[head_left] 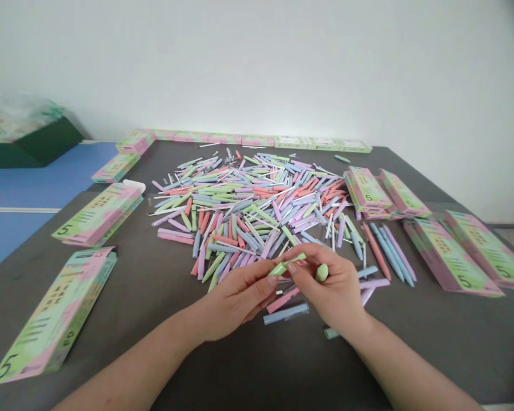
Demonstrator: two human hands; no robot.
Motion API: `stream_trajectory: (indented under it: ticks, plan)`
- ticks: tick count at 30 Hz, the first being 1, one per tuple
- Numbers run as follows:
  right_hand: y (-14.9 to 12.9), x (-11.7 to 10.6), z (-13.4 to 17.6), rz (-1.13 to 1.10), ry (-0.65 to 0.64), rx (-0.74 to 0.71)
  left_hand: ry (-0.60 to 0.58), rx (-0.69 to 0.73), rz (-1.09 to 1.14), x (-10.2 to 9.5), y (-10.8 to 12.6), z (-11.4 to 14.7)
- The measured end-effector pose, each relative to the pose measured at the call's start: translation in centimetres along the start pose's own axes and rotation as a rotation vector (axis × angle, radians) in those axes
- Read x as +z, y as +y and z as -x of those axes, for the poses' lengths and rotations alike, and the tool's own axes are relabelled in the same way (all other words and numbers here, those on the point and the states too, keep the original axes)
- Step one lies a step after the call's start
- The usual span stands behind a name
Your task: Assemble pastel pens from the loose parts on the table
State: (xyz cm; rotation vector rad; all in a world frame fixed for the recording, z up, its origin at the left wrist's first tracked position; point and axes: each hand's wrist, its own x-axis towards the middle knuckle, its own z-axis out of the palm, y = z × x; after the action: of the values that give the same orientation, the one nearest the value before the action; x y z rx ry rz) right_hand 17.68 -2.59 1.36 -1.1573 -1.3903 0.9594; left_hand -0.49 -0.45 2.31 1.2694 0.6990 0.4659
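Note:
My left hand (242, 291) is closed on a light green pen barrel (278, 269), held just in front of the pile. My right hand (332, 282) meets it there, its thumb and forefinger pinching a slim green pen part (297, 258) at the barrel's end. A second green piece with a rounded end, perhaps a pen cap (321, 273), sticks out between the right fingers. Below the hands lie a blue pen barrel (286, 314) and a pink one (282, 299). Behind them spreads a large heap of pastel pen parts (257, 205) with white refills among them.
Printed pen boxes stand at the left (55, 314), with an opened box (100, 214) behind. More boxes (454, 257) lie at the right, beside several assembled-looking pens (394, 257). A row of boxes (257, 141) lines the back edge. A dark green bin (47, 142) is at far left.

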Motion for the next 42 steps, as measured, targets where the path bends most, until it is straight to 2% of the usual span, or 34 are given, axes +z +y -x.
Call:
stream_trajectory:
  ticks: [4, 8, 14, 17, 23, 27, 32, 37, 42]
  plan:
    - [0.2, 0.5, -0.3, -0.19, -0.01, 0.106, 0.07, -0.012, -0.176, -0.1, 0.4, 0.2]
    - [1.1, 0.9, -0.5, -0.339, 0.001, 0.151, 0.122, 0.034, -0.273, -0.2, 0.7, 0.1]
    - [1.7, 1.7, -0.8, -0.557, 0.038, 0.307, 0.413, 0.119, -0.35, -0.4, 1.0, -0.1]
    - [1.3, 2.1, -0.9, -0.628, 0.066, 0.363, 0.433, 0.149, -0.413, -0.4, 0.9, -0.1]
    - [1.2, 2.1, -0.7, -0.71, 0.046, 0.38, 0.513, 0.277, -0.637, -0.3, 0.6, 0.1]
    - [1.6, 2.4, -0.5, -0.805, 0.022, 0.461, 0.522, 0.406, -0.842, -0.5, 0.9, 0.2]
    - [1.8, 3.0, -0.4, -0.901, -0.014, 0.607, 0.452, 0.488, -1.004, -0.9, 1.1, 0.1]
    - [2.1, 3.1, -0.5, -0.994, -0.093, 0.703, 0.423, 0.431, -0.975, -1.1, 1.4, 0.3]
    - [2.4, 2.8, -0.6, -1.088, -0.128, 0.789, 0.431, 0.314, -0.763, -1.0, 1.6, 0.5]
